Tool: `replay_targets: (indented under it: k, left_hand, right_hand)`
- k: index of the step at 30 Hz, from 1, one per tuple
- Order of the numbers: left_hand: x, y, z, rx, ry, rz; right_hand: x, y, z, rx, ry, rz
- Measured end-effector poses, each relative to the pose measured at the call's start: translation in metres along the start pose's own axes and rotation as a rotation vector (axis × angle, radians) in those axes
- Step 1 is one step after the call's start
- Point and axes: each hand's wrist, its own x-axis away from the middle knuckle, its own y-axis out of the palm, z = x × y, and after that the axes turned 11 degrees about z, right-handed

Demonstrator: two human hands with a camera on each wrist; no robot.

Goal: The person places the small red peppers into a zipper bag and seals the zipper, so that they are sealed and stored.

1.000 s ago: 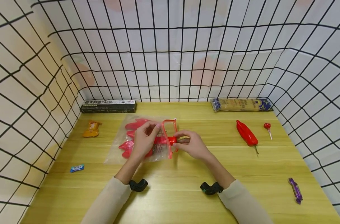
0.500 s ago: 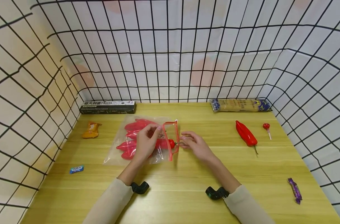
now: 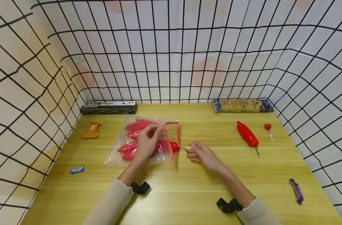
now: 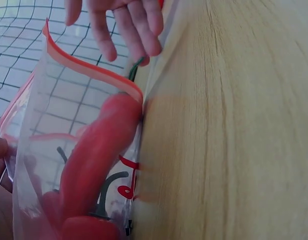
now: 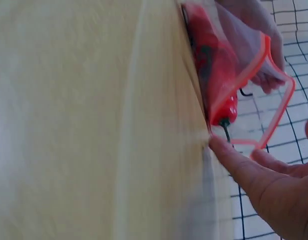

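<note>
A clear zip bag (image 3: 114, 157) with a red-edged mouth lies on the table, several red chili peppers inside it. My left hand (image 3: 145, 142) pinches the upper film near the mouth, which gapes toward the right. One chili pepper (image 3: 174, 147) lies in the opening, its green stem sticking out past the red edge. In the left wrist view that pepper (image 4: 88, 165) lies along the bag's lower side. Just right of the stem is my right hand (image 3: 204, 156), fingers extended and holding nothing. From the right wrist, its fingertips (image 5: 221, 145) appear close to the stem tip.
Another red chili pepper (image 3: 247, 134) and a lollipop (image 3: 268, 127) lie at the right, with a purple-wrapped candy (image 3: 296, 191) nearer. Orange (image 3: 92, 130) and blue (image 3: 77, 169) candies lie left. A pasta box (image 3: 109, 107) and noodle packet (image 3: 242, 105) stand along the back grid.
My right hand has let go of the chili pepper's stem end and drawn back to the right and slightly nearer. My left hand keeps its pinch on the bag, almost unmoved.
</note>
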Motion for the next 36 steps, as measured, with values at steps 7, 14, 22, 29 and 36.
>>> replay_targets:
  k: [7,14,22,29,36]
  left_hand:
    - [0.0,-0.001,0.003,0.036,-0.007,0.001]
    - [0.001,-0.002,0.016,0.053,-0.022,-0.004]
    - [0.001,-0.003,0.012,0.071,-0.029,0.014]
    - [0.0,-0.003,0.008,0.043,-0.005,0.038]
    - [-0.001,-0.004,0.008,0.066,-0.025,0.026]
  right_hand:
    - [0.001,0.013,-0.009,-0.135,-0.129,-0.039]
    - [-0.008,0.041,-0.023,-0.157,-0.227,-0.169]
    - [-0.016,0.048,-0.022,-0.128,-0.256,-0.156]
    - [-0.006,0.003,-0.016,-0.01,-0.39,0.038]
    - [0.01,-0.076,-0.011,0.31,-0.385,0.331]
